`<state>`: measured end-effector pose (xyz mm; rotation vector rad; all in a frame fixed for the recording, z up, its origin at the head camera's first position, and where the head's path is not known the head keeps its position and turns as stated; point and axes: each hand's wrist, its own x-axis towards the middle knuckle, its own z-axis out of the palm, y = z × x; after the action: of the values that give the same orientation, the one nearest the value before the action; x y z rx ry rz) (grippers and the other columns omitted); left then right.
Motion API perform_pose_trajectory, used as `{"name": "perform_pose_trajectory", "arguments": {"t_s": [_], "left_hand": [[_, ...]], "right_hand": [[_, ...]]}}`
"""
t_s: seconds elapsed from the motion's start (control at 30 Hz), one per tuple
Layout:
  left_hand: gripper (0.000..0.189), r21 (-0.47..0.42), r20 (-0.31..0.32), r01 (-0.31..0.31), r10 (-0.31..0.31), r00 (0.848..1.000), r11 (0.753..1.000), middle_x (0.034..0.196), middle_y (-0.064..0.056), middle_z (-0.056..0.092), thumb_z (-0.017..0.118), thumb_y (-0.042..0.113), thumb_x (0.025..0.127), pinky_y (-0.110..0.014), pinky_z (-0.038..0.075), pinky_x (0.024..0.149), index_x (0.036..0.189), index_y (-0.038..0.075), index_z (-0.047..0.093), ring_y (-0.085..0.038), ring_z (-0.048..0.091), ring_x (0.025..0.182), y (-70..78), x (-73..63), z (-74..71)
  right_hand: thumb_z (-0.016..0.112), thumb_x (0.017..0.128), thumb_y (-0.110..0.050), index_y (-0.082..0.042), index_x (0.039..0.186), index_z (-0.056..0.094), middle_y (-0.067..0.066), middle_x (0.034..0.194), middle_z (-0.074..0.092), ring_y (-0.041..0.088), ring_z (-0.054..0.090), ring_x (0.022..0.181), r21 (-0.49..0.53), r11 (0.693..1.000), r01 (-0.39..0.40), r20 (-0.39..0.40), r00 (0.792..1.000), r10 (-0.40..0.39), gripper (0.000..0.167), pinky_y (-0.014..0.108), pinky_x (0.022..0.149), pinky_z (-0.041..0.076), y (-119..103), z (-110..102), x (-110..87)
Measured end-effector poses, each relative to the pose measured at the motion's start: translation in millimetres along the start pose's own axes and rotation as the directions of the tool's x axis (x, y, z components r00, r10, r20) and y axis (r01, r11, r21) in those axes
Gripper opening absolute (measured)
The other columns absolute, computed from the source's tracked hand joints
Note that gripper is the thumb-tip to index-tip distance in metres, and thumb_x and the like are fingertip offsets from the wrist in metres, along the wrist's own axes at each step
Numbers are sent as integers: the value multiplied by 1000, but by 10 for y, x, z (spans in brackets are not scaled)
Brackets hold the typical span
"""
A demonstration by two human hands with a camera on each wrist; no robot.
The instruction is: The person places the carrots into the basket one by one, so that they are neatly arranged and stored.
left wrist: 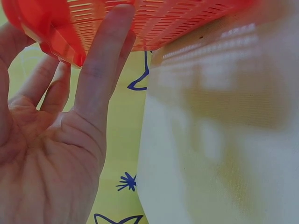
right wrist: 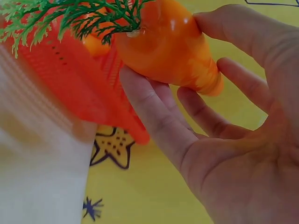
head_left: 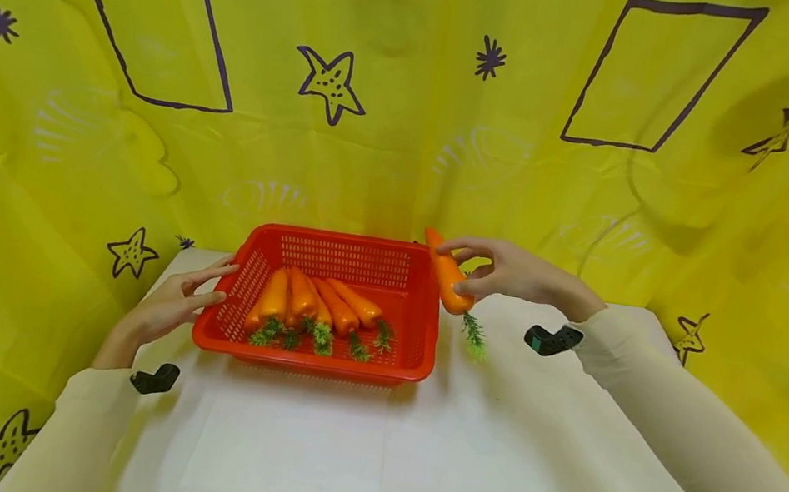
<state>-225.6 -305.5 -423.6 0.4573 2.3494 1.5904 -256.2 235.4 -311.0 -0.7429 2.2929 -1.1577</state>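
A red plastic basket [head_left: 312, 360] with perforated walls holds several orange carrots [head_left: 336, 305], their green tops toward the near side. My left hand [head_left: 176, 306] touches the basket's left rim with extended fingers. Seen in the left wrist view, the fingers [left wrist: 100, 60] lie against the basket's side wall [left wrist: 173, 21]. Beside the basket's right rim, my right hand [head_left: 504, 274] pinches another carrot [head_left: 449, 275] between thumb and fingers. That carrot tilts, tip up and leafy top [head_left: 473, 334] hanging down. Close up in the right wrist view, the fingertips press on the carrot's smooth body [right wrist: 170, 44].
The basket stands on a table with a white cover [head_left: 336, 448]. A yellow curtain [head_left: 390, 170] with dark star and frame drawings hangs behind and at both sides. Each wrist has a dark device, on the left [head_left: 154, 379] and on the right [head_left: 552, 340].
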Motion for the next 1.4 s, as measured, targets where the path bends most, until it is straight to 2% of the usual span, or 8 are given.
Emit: {"name": "perform_pose_trajectory", "arguments": {"t_s": [0.23,0.43,0.6,0.7,0.83,0.9,1.03,1.4], "left_hand": [[60,-1,3,5,-5,1000,1000,173,-5,7,59,20,106,-61,48,99,160,7,35,-45,18,152,12,10,3],[61,-23,3,18,-17,1000,1000,173,-4,6,58,20,106,-52,51,98,160,5,34,-43,18,152,-2,19,-2],[61,-30,7,23,-23,1000,999,173,-4,5,58,20,107,-56,50,99,161,6,34,-42,19,152,-11,31,-3],[61,-31,2,24,-24,1000,999,173,-3,6,58,20,107,-52,52,98,161,6,34,-42,21,152,-16,35,-5],[60,-44,-1,25,-25,1000,999,173,-2,6,58,19,107,-38,55,92,161,7,34,-43,23,151,-17,35,-8],[61,-39,-2,23,-23,1000,999,173,-2,6,58,19,106,-35,56,90,161,7,34,-43,24,150,-16,37,-8],[61,-21,-9,16,-16,1000,1000,173,-3,7,59,21,106,-34,56,88,160,8,36,-42,26,149,-48,49,-8],[60,-49,-13,25,-26,1000,998,173,-1,7,58,20,107,-31,55,89,161,8,35,-40,22,152,-62,72,-6]], "right_hand": [[75,96,-24,-25,151,52,11,150,45,29,67,110,-22,999,33,74,997,-32,60,42,89,58,-153,139,492],[75,94,-12,-18,148,55,14,146,47,30,60,119,45,999,26,131,991,-32,58,42,87,59,-208,301,863],[75,94,-9,-18,146,57,15,145,46,30,63,107,86,996,-11,186,983,-5,56,47,86,59,-188,416,1110],[75,94,-10,-19,147,56,15,146,46,29,63,104,83,996,-26,213,977,8,57,49,86,58,-172,487,1251],[75,95,-11,-19,149,55,13,146,47,28,58,114,82,996,-28,249,968,7,59,46,88,58,-137,601,1434],[74,95,-10,-18,150,54,13,142,49,29,58,112,94,995,-32,268,963,6,58,46,88,58,-107,661,1515],[73,96,-9,-17,149,55,15,133,55,27,63,103,126,990,-66,291,956,26,57,47,88,58,-55,767,1645],[72,96,-10,-14,151,53,17,132,58,22,63,85,186,972,-141,361,930,66,58,41,83,59,65,901,1927]]}}
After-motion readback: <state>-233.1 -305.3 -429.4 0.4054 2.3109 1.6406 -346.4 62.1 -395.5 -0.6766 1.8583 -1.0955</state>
